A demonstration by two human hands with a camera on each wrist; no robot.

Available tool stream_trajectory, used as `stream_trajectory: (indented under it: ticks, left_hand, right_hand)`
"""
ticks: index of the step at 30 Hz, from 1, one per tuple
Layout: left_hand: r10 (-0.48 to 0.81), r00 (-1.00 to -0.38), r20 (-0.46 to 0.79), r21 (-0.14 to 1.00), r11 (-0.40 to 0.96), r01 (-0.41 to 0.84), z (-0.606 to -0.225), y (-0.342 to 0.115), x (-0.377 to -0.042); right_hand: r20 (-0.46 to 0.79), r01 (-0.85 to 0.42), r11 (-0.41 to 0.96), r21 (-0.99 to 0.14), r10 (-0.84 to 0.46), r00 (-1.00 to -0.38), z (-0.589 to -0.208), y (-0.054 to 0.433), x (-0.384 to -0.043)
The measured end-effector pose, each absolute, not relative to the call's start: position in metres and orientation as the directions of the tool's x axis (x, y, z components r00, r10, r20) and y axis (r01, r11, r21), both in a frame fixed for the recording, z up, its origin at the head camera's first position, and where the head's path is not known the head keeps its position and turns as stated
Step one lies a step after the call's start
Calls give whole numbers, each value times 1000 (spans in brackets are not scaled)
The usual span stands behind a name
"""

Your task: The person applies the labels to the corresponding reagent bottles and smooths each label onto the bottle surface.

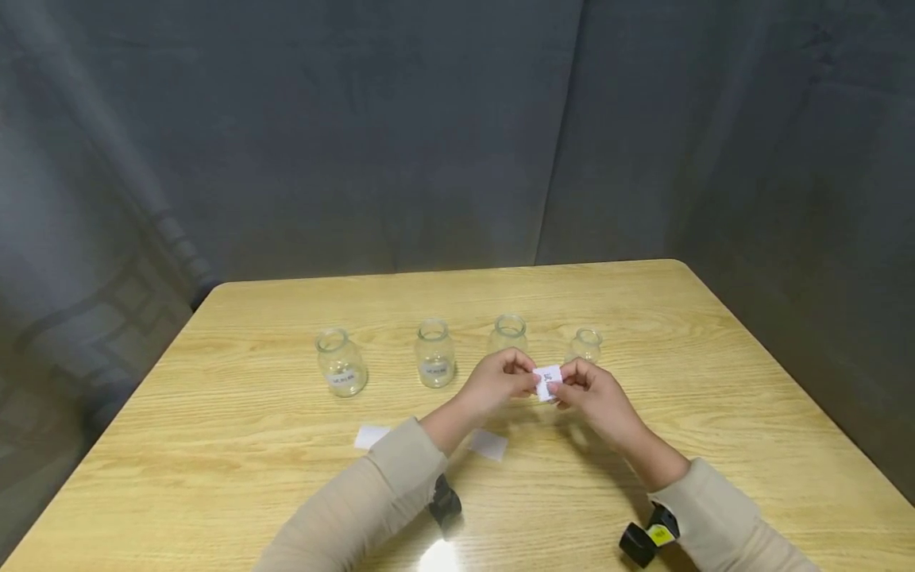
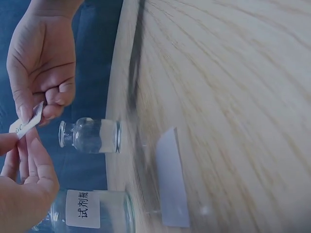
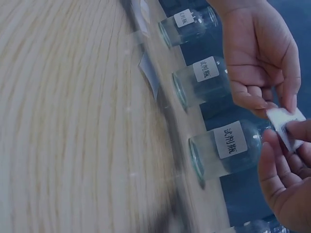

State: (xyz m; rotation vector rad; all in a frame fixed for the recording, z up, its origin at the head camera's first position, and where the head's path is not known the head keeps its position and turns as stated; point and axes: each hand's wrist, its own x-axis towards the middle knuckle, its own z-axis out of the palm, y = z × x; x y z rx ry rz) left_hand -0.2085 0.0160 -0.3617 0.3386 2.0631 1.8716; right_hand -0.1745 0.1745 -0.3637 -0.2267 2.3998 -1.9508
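Note:
Both hands meet over the table, pinching a small white label (image 1: 547, 383) with dark print on it. My left hand (image 1: 496, 377) holds its left edge between thumb and fingers, and my right hand (image 1: 596, 397) grips the right side, thumb across its face. Just beyond them, partly hidden by the hands, stand a glass jar (image 1: 509, 330) and a smaller glass bottle (image 1: 588, 342). In the right wrist view, white printed labels show on three jars, the nearest jar (image 3: 209, 158) among them. The small bottle (image 2: 90, 136) shows no label in the left wrist view.
Two more labelled glass jars stand upright in the row to the left, one at the far left (image 1: 343, 361) and one in the middle (image 1: 434, 349). White paper pieces lie near the left forearm, one left of it (image 1: 370, 436) and one right (image 1: 489, 446). A dark curtain (image 1: 357, 143) hangs behind the table.

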Motion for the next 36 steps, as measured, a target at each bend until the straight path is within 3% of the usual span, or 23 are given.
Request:
stream_trajectory:
  ticks: [5,11,22,36]
  left_hand:
    - [460,-882,-99,994,88,-66,-361,10,-207]
    - [550,-829,-99,995,37,-94,-359,2,-209]
    - [596,-798,-85,994,-5,-110,-359,-4,-210]
    - [630,-771,-93,990,-21,-137,-362,-7,-210]
  right_hand:
    - [113,-128,134,-983,-117,-987,-361,174,-175]
    - [154,-182,144,-973,-186,-971,-360,178,-175]
    - [145,-195,181,-964,-261,-955,-361,180,-174]
    - [167,-213,122,-969,-307,-937,-364,181,-173]
